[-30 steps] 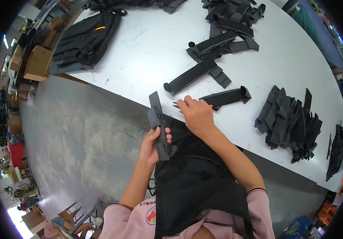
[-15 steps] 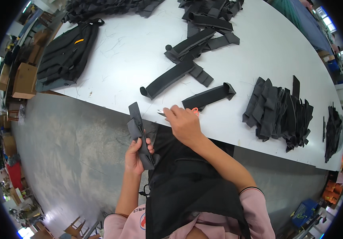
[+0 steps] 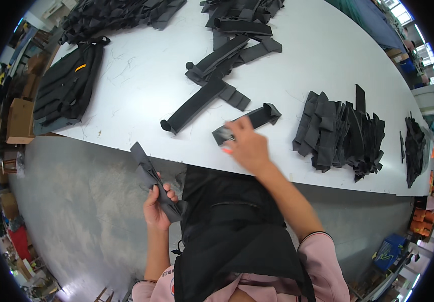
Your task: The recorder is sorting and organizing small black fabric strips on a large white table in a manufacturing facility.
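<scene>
My left hand (image 3: 159, 204) is closed round a folded dark grey fabric strip (image 3: 148, 171), held in front of the table edge beside my apron. The strip slants, its free end pointing up and left. Over the near part of the table is my right hand (image 3: 249, 146), smeared by motion, with the orange-handled scissors (image 3: 227, 150) in its fingers. Most of the scissors is hidden or blurred. Just beyond these fingers lies a single black fabric strip (image 3: 260, 118), its near end partly covered by the hand.
Several black strips (image 3: 194, 106) lie loosely overlapped on the white table (image 3: 131, 95). At the right is a row of bunched dark strips (image 3: 335, 133); another pile (image 3: 121, 17) is at the far left. A black backpack (image 3: 68, 85) rests near the left edge.
My right hand with the scissors has moved right and over the near end of the single strip. My left hand has shifted left with its strip, which tilts further left. The view has shifted somewhat.
</scene>
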`<state>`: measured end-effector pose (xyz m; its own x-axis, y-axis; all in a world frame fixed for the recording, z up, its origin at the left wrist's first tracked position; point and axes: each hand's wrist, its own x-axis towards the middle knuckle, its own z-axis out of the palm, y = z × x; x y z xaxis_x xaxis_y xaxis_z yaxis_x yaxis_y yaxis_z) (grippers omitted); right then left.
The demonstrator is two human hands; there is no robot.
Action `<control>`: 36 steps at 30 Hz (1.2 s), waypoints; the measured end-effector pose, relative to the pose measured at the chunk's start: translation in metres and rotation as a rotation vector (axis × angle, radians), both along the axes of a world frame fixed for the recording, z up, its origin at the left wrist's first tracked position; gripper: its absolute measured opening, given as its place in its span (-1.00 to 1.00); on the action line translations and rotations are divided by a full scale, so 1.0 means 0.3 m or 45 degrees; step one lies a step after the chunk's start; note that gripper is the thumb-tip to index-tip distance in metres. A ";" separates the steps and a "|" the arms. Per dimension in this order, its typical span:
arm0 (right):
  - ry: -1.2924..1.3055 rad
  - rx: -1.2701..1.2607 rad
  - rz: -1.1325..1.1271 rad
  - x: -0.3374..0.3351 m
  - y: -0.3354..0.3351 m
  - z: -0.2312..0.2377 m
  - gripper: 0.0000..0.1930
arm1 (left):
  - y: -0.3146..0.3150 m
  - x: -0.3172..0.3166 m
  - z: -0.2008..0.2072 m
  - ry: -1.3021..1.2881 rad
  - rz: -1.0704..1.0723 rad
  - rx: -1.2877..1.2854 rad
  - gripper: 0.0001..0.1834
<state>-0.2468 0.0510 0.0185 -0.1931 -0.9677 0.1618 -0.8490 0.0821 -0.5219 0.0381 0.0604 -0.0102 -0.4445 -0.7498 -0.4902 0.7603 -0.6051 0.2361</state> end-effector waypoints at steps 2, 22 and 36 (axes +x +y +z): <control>0.047 0.065 -0.047 -0.128 -0.016 0.010 -0.59 | -0.018 -0.013 0.005 0.068 -0.009 -0.050 -0.52; 0.037 0.182 0.008 -0.137 -0.025 0.019 -0.59 | -0.099 -0.147 0.076 -0.105 -0.121 -0.118 -0.63; 0.136 0.125 0.612 -0.038 -0.201 -0.018 -0.36 | -0.261 -0.152 0.180 -0.967 -0.225 -0.589 -0.47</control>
<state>-0.2581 -0.0094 0.0131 0.2910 -0.9549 0.0597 -0.8513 -0.2869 -0.4394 -0.0075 -0.0178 0.0437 -0.2517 -0.8964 -0.3648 0.2057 -0.4179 0.8849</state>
